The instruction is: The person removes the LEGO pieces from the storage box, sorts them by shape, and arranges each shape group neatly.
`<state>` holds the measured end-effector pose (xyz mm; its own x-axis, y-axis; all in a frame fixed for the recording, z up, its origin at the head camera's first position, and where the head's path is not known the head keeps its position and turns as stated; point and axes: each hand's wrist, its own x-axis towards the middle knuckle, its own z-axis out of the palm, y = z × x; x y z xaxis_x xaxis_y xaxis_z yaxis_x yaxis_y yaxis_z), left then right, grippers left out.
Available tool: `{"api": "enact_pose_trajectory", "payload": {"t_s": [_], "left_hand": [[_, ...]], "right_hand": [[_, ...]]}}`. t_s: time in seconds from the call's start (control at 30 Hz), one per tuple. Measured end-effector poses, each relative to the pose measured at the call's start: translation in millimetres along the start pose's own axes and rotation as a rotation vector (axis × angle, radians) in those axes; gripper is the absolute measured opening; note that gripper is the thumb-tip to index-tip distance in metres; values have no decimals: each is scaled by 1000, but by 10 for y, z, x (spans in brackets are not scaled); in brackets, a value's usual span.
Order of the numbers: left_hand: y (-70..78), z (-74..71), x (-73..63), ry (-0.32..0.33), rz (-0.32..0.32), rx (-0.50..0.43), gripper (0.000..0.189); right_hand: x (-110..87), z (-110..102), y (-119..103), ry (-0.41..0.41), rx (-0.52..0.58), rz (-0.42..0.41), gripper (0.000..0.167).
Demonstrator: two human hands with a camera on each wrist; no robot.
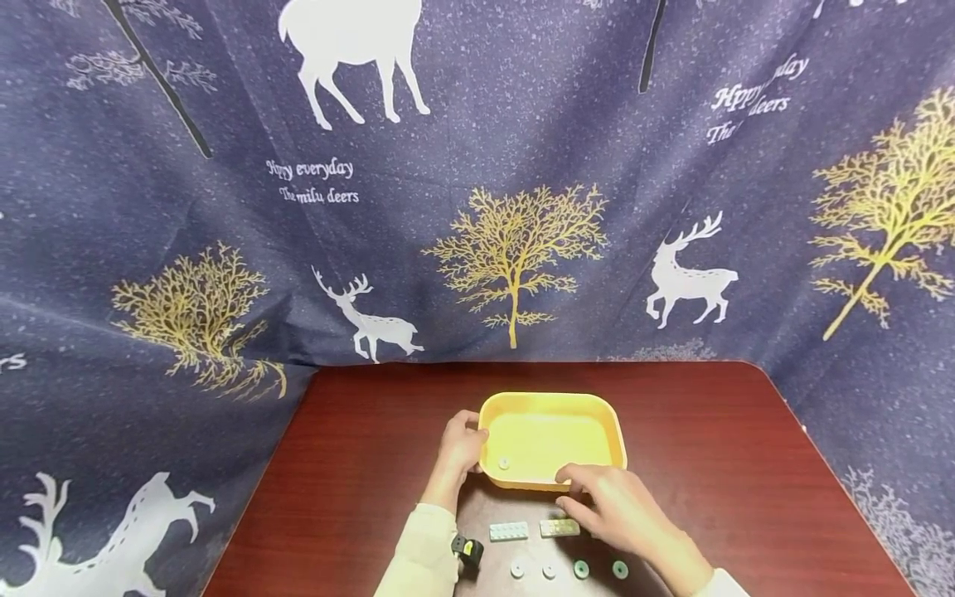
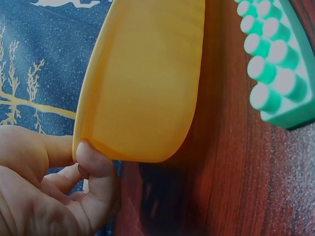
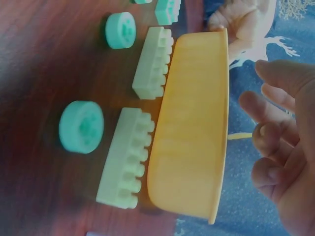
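Note:
A yellow plastic bin [image 1: 621, 444] stands on the table, and a small pale toy wheel [image 1: 504, 463] lies inside it near the front left corner. My left hand [image 1: 461, 446] pinches the bin's left rim between thumb and fingers, as the left wrist view shows close up. Over the bin's front right edge hovers my right hand [image 1: 615, 506], its fingers loosely bent with nothing between them. Just in front of the bin lie two long studded toy bricks, a pale blue-green brick [image 1: 509, 531] and a yellowish-green brick [image 1: 558, 527], the latter beside my right thumb.
Several toy wheels lie in a row nearer the front, including a pale wheel [image 1: 517, 570] and a green wheel [image 1: 620, 570]. The dark red table [image 1: 358, 464] ends at a hanging blue cloth [image 1: 477, 124] printed with deer and trees. A black strap [image 1: 468, 549] circles the left wrist.

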<state>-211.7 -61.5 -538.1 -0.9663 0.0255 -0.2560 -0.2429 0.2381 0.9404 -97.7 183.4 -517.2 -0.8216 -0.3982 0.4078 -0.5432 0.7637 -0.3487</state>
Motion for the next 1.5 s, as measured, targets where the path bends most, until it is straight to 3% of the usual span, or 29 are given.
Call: {"api": "enact_pose_trajectory", "payload": {"t_s": [0.7, 1.0, 1.5], "left_hand": [[-40, 9, 23, -3, 0, -2, 31], [-38, -12, 24, -9, -2, 0, 31], [-23, -37, 7, -21, -7, -6, 35]], "right_hand": [[325, 196, 76, 31, -27, -16, 22], [461, 285, 89, -45, -22, 6, 24], [663, 547, 151, -101, -14, 37, 25]]}}
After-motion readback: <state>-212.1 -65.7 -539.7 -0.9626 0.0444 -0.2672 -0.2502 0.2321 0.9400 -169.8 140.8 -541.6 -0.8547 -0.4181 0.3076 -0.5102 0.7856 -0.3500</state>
